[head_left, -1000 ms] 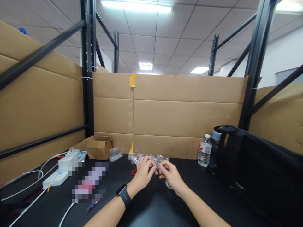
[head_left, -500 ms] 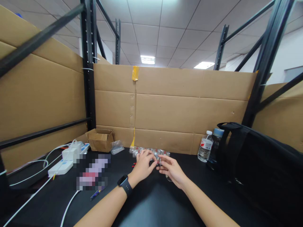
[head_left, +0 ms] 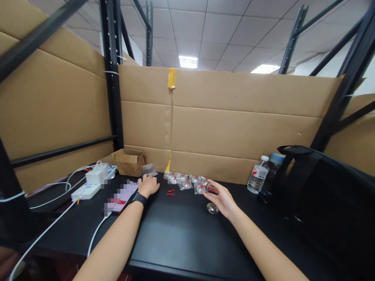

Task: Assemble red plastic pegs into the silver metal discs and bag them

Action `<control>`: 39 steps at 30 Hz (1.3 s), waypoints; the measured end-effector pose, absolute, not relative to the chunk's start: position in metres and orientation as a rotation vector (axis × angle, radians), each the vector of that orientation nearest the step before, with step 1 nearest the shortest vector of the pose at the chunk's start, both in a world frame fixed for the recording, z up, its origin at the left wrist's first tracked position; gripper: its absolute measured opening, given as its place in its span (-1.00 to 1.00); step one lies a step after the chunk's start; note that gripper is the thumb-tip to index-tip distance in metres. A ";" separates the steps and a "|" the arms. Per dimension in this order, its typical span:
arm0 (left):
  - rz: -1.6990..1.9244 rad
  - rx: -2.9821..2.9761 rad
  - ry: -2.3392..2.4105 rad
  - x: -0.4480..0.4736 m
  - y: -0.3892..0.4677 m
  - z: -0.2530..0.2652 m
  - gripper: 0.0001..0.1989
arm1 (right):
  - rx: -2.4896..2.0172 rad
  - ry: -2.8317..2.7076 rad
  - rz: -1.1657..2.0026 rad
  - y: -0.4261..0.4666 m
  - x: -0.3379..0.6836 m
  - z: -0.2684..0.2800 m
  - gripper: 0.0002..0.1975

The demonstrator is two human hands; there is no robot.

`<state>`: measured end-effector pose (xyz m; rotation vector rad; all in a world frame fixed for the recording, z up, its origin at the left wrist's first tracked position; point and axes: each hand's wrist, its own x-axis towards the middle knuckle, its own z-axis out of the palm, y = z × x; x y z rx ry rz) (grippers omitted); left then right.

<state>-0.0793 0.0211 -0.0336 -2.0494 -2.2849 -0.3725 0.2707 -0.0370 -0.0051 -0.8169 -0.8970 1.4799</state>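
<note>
I've got the left hand [head_left: 149, 185] palm down, reaching out over the far left of the bench [head_left: 187, 238], back of the hand toward me. Its fingers point away and bend down out of my view, right by the clear bag [head_left: 150, 169]; can't tell if they grip it or just sit in front of it. Left forearm [head_left: 113, 234] runs up from bottom left, angled inward, dark watch [head_left: 139, 198] at the wrist, close beside the phone [head_left: 125, 197]

Right hand [head_left: 222, 198]: narrow, thumb below and fingers above, tips brought in on a small shiny piece [head_left: 207, 187]. I read that as held between them, clear of the bench, detail too small to make out. Right forearm [head_left: 263, 238] comes in from bottom right, slanting up and inward, wrist roughly straight. Hands well apart

Metal disc [head_left: 212, 208] lies on the bench just under the right thumb side, near the hand, no contact that I can see. Row of clear packets [head_left: 185, 181] behind, its right end partly hidden by the right fingers. Red pieces [head_left: 170, 192] lie between the two hands, nearer the left. Cardboard box [head_left: 129, 163] stands behind and left of the left hand
</note>
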 end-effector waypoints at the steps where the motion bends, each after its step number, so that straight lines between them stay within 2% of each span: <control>1: -0.342 -2.055 -2.307 -0.081 0.022 -0.034 -0.65 | -0.814 -0.910 1.474 -0.037 0.271 -0.005 -0.69; 8: -0.307 -2.036 -2.337 -0.086 0.024 -0.033 -0.62 | -0.898 -1.013 1.451 -0.038 0.271 -0.006 -0.48; 14: -0.355 -2.027 -2.378 -0.094 0.026 -0.035 -0.45 | -0.911 -1.043 1.448 -0.037 0.272 -0.009 -0.51; 20: -0.366 -1.999 -2.364 -0.098 0.031 -0.042 -0.60 | -0.939 -1.075 1.437 -0.038 0.271 -0.007 -0.49; 32: -0.360 -2.041 -2.373 -0.106 0.036 -0.040 -0.64 | -0.918 -1.125 1.456 -0.043 0.267 -0.004 -0.53; 36: -0.363 -2.061 -2.337 -0.105 0.034 -0.035 -0.60 | -0.913 -1.140 1.451 -0.042 0.268 -0.006 -0.54; 39: -0.492 -2.048 -2.252 -0.100 0.028 -0.026 -0.59 | -0.909 -1.141 1.445 -0.042 0.268 -0.006 -0.56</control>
